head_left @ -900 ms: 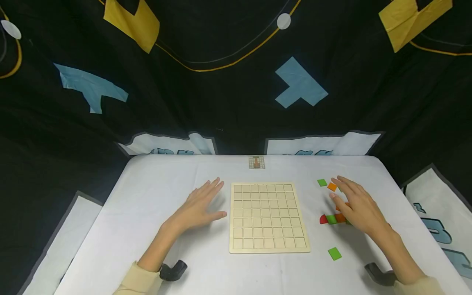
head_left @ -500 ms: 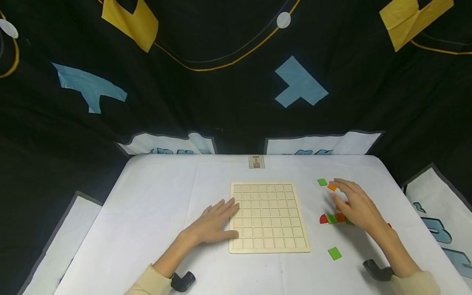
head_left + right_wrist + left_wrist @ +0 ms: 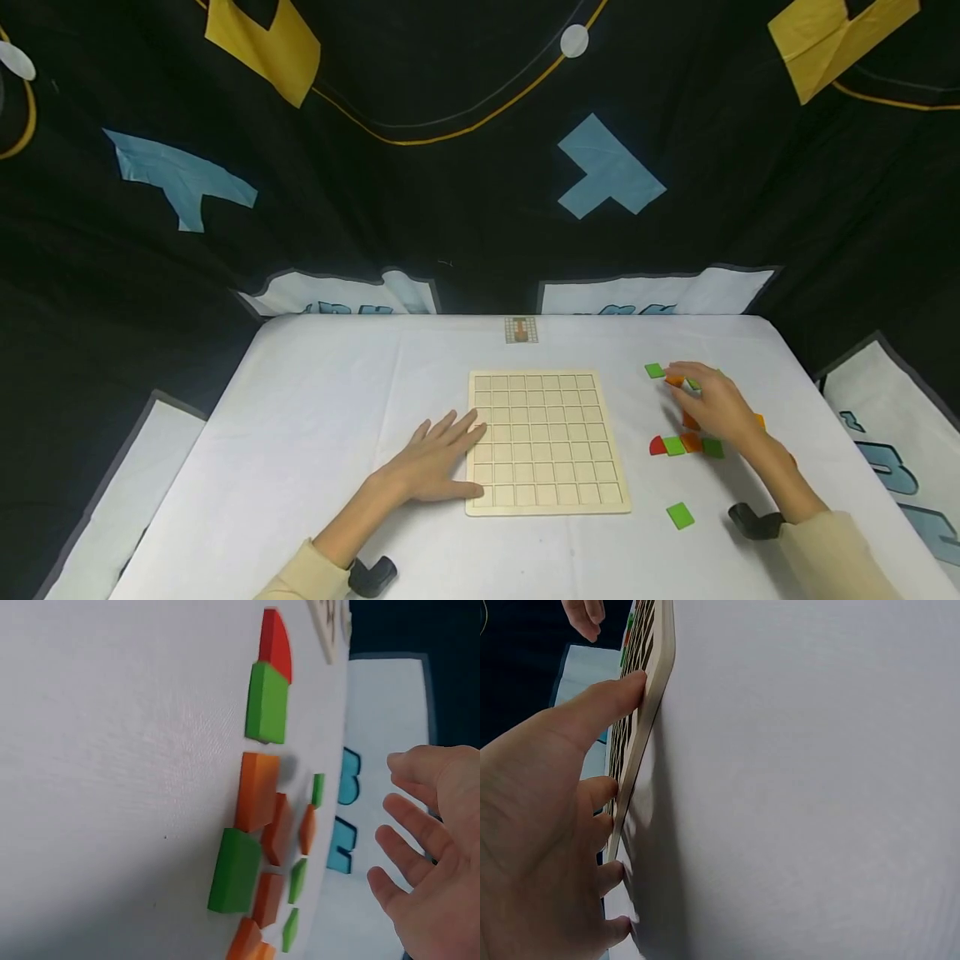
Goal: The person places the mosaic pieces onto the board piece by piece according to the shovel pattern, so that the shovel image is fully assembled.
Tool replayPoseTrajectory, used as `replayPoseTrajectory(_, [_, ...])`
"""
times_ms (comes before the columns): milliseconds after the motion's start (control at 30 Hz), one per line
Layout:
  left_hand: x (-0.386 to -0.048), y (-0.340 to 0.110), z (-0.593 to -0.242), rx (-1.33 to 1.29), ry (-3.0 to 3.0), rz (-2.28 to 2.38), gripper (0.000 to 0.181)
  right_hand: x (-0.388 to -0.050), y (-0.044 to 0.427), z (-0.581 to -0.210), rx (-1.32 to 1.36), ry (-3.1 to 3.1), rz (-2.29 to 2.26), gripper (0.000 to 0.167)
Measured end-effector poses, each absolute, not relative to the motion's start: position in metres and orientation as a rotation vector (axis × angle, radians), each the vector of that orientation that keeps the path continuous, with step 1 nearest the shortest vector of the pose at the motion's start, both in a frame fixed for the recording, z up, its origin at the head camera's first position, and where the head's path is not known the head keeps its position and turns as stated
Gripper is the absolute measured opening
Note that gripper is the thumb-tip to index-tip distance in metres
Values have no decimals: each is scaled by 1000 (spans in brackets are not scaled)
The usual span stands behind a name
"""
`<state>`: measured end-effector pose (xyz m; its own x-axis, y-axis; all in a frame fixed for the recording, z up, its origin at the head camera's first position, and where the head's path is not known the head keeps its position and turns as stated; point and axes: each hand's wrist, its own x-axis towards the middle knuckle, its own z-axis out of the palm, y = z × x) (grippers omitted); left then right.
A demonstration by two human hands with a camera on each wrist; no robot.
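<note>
So, starting at the far left, a tan sleeve (image 3: 306,573) comes in with a black wrist gadget (image 3: 372,577) beside it. Next is the left hand (image 3: 431,467), fingers spread, with the thumb and a couple of fingertips over the left edge of the wooden board (image 3: 551,450). That board lies flat mid-table on the white cloth (image 3: 330,400), a grid of little squares, with a small picture card (image 3: 521,330) just past its far side.

Right of it are the tiles: a red rounded one (image 3: 657,446) touching a green one (image 3: 674,446), then more orange and green, plus a loner green square (image 3: 681,516) closer to the person. The right hand (image 3: 711,407) hovers over the bunch, fingers loosely bent and not pinching anything, tips above an orange tile (image 3: 674,381). Another black gadget (image 3: 756,522) sits by that wrist.
</note>
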<state>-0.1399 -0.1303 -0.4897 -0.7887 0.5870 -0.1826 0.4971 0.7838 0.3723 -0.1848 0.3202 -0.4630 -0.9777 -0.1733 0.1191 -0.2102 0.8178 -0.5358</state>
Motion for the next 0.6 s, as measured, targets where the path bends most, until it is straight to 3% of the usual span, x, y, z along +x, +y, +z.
replayPoseTrajectory(600, [-141,-131,-493,833,2683,422,93,-241,319,-492,220,-3105,796,43])
